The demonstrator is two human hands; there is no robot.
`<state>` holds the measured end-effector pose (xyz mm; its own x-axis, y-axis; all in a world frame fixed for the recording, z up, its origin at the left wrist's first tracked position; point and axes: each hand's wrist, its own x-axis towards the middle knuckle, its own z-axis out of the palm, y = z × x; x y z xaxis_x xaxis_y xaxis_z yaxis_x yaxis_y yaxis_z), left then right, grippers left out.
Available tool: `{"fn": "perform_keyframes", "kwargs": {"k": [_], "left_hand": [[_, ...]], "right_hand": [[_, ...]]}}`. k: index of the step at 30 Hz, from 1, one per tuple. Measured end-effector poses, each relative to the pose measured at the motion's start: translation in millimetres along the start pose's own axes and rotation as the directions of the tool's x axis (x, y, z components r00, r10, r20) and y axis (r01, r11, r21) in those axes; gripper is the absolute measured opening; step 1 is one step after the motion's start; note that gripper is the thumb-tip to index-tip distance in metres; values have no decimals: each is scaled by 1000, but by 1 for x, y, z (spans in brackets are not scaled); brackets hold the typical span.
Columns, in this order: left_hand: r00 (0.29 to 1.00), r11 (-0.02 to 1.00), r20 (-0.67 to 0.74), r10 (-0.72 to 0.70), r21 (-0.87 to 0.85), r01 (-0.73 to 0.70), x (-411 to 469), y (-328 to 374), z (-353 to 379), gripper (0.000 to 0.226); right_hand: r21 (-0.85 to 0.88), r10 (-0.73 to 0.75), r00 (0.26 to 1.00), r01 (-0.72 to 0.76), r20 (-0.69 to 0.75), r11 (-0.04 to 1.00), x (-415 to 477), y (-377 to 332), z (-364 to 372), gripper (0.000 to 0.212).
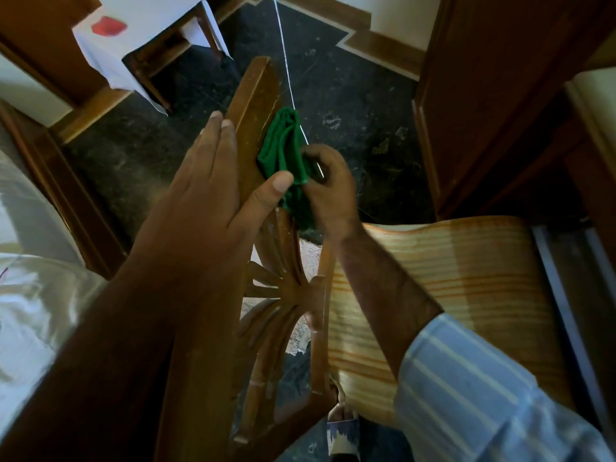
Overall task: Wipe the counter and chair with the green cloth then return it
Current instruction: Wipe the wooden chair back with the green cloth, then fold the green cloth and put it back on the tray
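A wooden chair (253, 95) with a carved fan-pattern back and a striped orange seat cushion (450, 281) stands below me. My left hand (213, 188) grips the chair's top rail, fingers on the far side and thumb over the near edge. My right hand (330, 188) holds the bunched green cloth (283, 148) pressed against the inner face of the top rail. The cloth's lower end hangs down behind my left thumb. The counter is not identifiable in this view.
A table with a white cloth (110, 48) and a red item (108, 26) stands at the upper left. Dark wooden furniture (493, 95) rises at the right. A thin white cord (285, 51) runs across the dark stone floor (350, 105). White fabric (33, 311) lies at the left.
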<state>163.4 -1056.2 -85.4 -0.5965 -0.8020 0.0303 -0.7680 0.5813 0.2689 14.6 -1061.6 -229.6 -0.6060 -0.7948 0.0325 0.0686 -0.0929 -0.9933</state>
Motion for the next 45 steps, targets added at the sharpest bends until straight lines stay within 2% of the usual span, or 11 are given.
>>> {"fn": "perform_keyframes", "kwargs": {"k": [4, 10, 13, 17, 22, 25, 28, 31, 35, 38, 45], "left_hand": [[1000, 1000, 12, -10, 8, 10, 2, 3, -2, 91], [1000, 997, 21, 1, 83, -2, 2, 0, -3, 98], [997, 988, -25, 72, 138, -68, 6, 11, -5, 105], [991, 989, 26, 134, 59, -135, 21, 42, 1, 103], [971, 961, 195, 141, -262, -87, 18, 85, 1, 42], [945, 873, 289, 152, -488, 9, 2, 110, 6, 27], [923, 717, 353, 154, -683, 142, -15, 135, 14, 10], [880, 539, 455, 138, -780, 319, -29, 165, 23, 9], [762, 389, 624, 176, -755, 528, -55, 239, 27, 17], [686, 398, 675, 272, -727, 559, -83, 303, 31, 17], [544, 422, 689, 479, -724, 545, -165, 435, 40, 16]], "right_hand": [[62, 165, 975, -176, 147, 982, 17, 4, -9, 62], [-121, 135, 986, -123, 97, 985, 11, -12, -26, 28], [-109, 97, 978, -77, 186, 991, -3, -26, -44, 26], [-215, 106, 938, -35, 330, 976, -22, -58, -84, 32], [-316, 240, 907, -128, 346, 940, -54, -110, -152, 29], [-572, 503, 768, -222, 397, 790, -83, -136, -206, 37], [-646, 626, 727, -338, 282, 684, -126, -158, -265, 32], [-377, 618, 778, -542, 112, 751, -177, -191, -315, 23], [-18, 581, 780, -601, -234, 799, -246, -229, -374, 32], [126, 547, 717, -552, -432, 824, -304, -258, -407, 36], [262, 477, 589, -416, -652, 871, -451, -315, -483, 31]]}}
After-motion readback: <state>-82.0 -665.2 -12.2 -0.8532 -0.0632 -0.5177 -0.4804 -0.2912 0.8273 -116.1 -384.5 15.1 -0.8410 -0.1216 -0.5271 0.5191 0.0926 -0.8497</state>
